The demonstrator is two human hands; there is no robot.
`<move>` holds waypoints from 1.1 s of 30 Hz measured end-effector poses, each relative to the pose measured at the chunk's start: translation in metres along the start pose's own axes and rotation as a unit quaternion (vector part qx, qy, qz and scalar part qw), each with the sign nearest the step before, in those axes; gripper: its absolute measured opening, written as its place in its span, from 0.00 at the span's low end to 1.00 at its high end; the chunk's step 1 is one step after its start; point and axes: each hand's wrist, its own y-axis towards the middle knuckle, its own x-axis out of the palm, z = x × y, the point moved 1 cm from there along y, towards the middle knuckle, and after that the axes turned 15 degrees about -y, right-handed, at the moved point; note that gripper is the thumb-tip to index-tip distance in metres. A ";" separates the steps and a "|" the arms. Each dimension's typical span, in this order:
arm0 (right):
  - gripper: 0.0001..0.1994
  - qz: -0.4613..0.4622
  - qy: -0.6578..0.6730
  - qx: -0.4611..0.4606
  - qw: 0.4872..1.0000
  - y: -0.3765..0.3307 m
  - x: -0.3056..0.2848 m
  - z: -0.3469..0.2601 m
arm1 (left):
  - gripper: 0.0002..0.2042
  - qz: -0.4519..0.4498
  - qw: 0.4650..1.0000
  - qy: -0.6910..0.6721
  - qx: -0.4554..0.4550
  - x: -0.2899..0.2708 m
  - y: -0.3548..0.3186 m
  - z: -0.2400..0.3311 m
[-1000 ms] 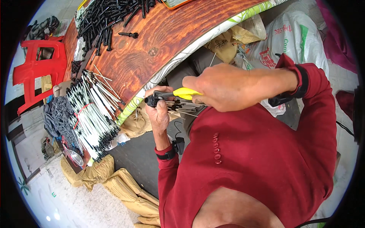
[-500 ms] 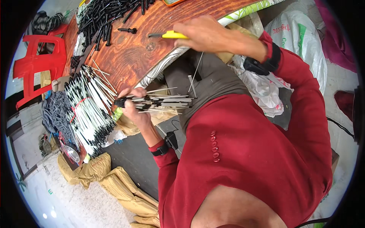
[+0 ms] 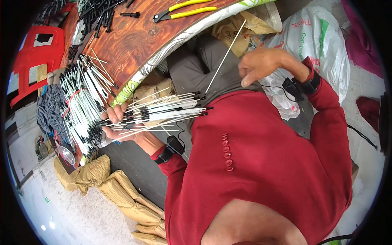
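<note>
My left hand [image 3: 115, 117] is closed around a loose bundle of thin white strips with black ends [image 3: 163, 109], which fans out over my lap. One long thin white strip [image 3: 224, 59] slants away from the bundle's far end across my grey trousers. My right hand [image 3: 263, 65] hovers above my right thigh, fingers loosely bent, with nothing visible in it. On the wooden table [image 3: 134, 49] lies a pair of cutting pliers with yellow handles [image 3: 192, 11], out of both hands' grasp. Beside my left hand is a larger stack of similar white strips [image 3: 79, 110], tied with a red band.
Black bolt-like parts [image 3: 98, 16] are heaped at the table's far left, with one lying apart [image 3: 130, 15]. A red plastic chair [image 3: 38, 61] stands at the left. Brown paper sacks [image 3: 126, 196] lie on the floor, and a white plastic bag [image 3: 310, 45] is at my right.
The pliers have left my right hand and now lie on the table. That hand has moved right and nearer, over my lap. My left hand has shifted left with the strips, which spread wider.
</note>
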 end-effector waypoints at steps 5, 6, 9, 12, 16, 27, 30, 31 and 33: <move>0.37 0.254 0.241 -0.089 0.933 0.009 0.055 -0.005 | 0.13 0.015 0.998 -0.058 0.020 0.002 0.000 -0.015; 0.39 0.323 0.305 -0.122 0.888 0.011 0.057 -0.015 | 0.13 0.021 0.998 -0.064 0.012 0.003 0.001 -0.019; 0.40 0.357 0.236 -0.099 0.898 0.010 0.040 -0.047 | 0.12 0.029 0.997 -0.077 -0.006 0.005 0.004 -0.029; 0.39 0.387 0.096 -0.094 0.912 0.025 0.027 -0.078 | 0.13 -0.003 0.995 -0.093 -0.023 0.008 0.011 -0.037; 0.39 0.355 -0.020 -0.105 0.929 0.056 0.017 -0.098 | 0.11 0.001 0.974 -0.223 -0.029 0.005 0.029 -0.042; 0.30 0.298 0.274 -0.210 0.890 0.006 0.006 -0.052 | 0.12 0.176 0.964 0.196 0.043 0.000 0.004 -0.083; 0.29 0.459 0.112 -0.180 0.863 0.002 0.023 -0.066 | 0.14 0.078 0.991 -0.014 -0.105 -0.057 -0.018 -0.076; 0.30 0.505 0.069 -0.197 0.837 0.000 0.030 -0.073 | 0.16 0.025 0.993 -0.044 -0.107 -0.057 -0.022 -0.092; 0.32 0.593 -0.016 -0.227 0.772 -0.002 0.037 -0.082 | 0.17 0.149 0.976 -0.092 -0.127 -0.039 -0.040 -0.117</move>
